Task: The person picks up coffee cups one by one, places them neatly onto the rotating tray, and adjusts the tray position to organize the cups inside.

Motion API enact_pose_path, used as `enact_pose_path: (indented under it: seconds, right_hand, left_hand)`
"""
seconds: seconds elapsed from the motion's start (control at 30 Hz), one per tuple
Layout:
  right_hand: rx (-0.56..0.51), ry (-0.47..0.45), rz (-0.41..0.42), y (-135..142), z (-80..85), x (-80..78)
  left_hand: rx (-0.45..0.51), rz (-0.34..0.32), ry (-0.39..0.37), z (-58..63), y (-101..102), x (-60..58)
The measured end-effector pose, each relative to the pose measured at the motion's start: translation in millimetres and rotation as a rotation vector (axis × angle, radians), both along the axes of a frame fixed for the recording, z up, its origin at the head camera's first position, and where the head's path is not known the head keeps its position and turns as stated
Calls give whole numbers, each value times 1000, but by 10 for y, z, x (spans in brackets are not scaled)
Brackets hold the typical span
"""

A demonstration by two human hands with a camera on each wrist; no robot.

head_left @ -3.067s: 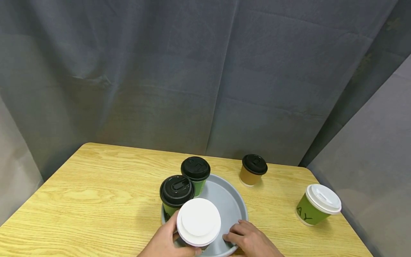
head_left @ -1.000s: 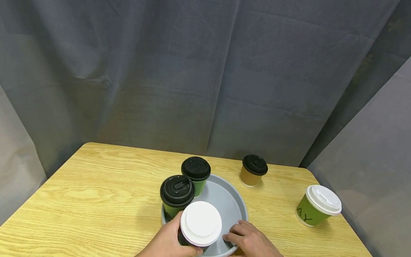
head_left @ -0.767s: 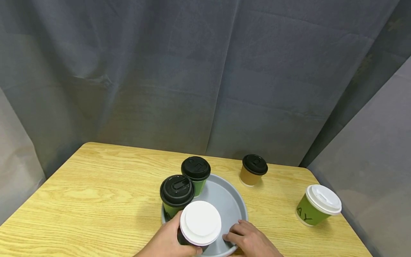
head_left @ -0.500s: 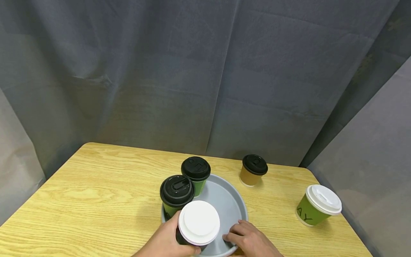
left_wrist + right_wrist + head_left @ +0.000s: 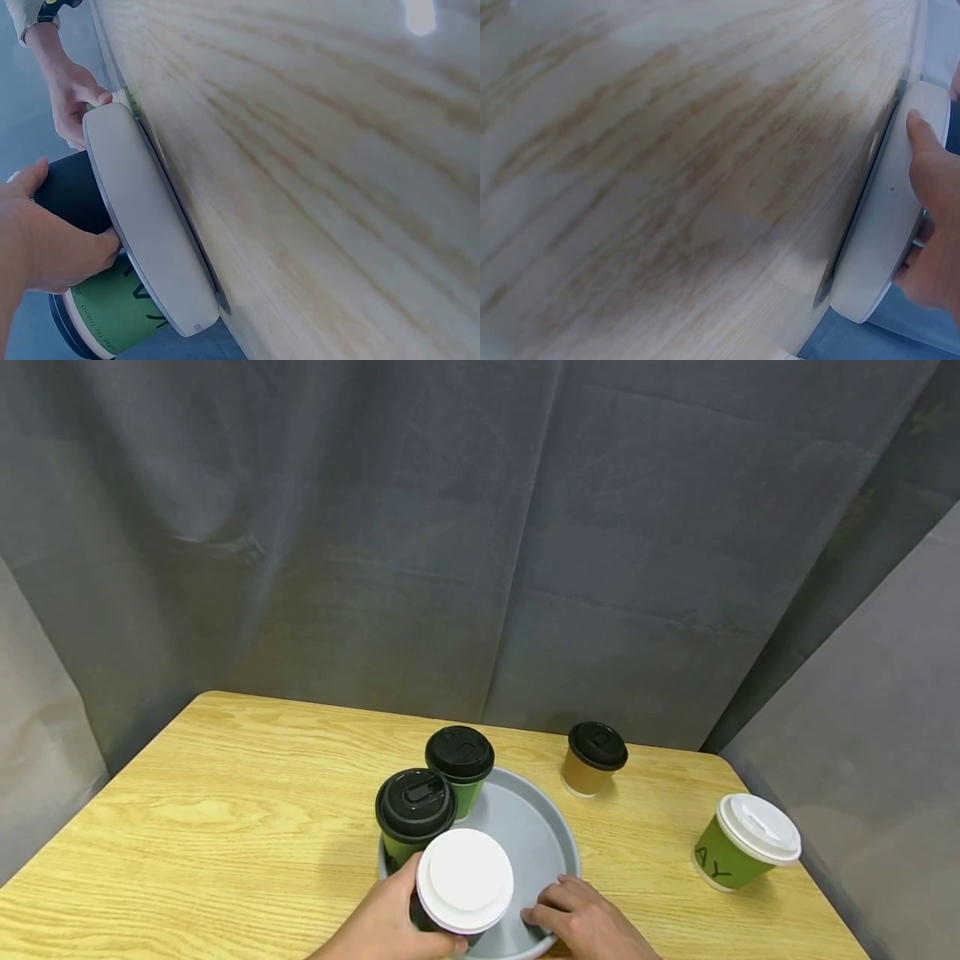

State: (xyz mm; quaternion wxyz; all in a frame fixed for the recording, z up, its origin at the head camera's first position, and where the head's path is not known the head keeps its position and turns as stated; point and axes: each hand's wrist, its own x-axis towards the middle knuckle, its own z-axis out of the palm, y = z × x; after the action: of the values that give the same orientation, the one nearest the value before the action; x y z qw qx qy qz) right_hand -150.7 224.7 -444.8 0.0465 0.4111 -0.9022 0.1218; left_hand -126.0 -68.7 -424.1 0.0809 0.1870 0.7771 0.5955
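Observation:
In the head view my left hand (image 5: pixel 386 918) grips a dark paper coffee cup with a white lid (image 5: pixel 465 878) over the near left part of a round grey tray (image 5: pixel 528 827). The left wrist view has its thumb and fingers around the black cup body (image 5: pixel 75 191); the cup's base is hidden behind the tray wall (image 5: pixel 150 217). My right hand (image 5: pixel 585 920) holds the tray's near right rim, with the thumb (image 5: pixel 922 135) on the outer wall and fingers inside. Two green cups with black lids, one nearer (image 5: pixel 415 806) and one farther (image 5: pixel 459 756), stand on the tray's left side.
A brown cup with a black lid (image 5: pixel 592 760) stands on the wooden table (image 5: pixel 225 827) behind the tray's right side. Farther right is a green cup with a white lid (image 5: pixel 742 843). A grey curtain (image 5: pixel 375 543) hangs behind the table.
Within the last second, the white-lidded cup and my left hand have shifted slightly left. My right hand keeps its hold on the tray rim, and the other cups stay in place.

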Motion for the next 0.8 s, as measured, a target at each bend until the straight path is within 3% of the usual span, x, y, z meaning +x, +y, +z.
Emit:
enact_pose_path:
  seconds: [0.5,0.8]
  right_hand:
    - [4,-4,11,5,-5,-19]
    - [4,-29,-2,4,8,-13]
  left_hand:
    - [-25,12,54,-26,-33,9]
    - [-28,10,17,-18,-67,28]
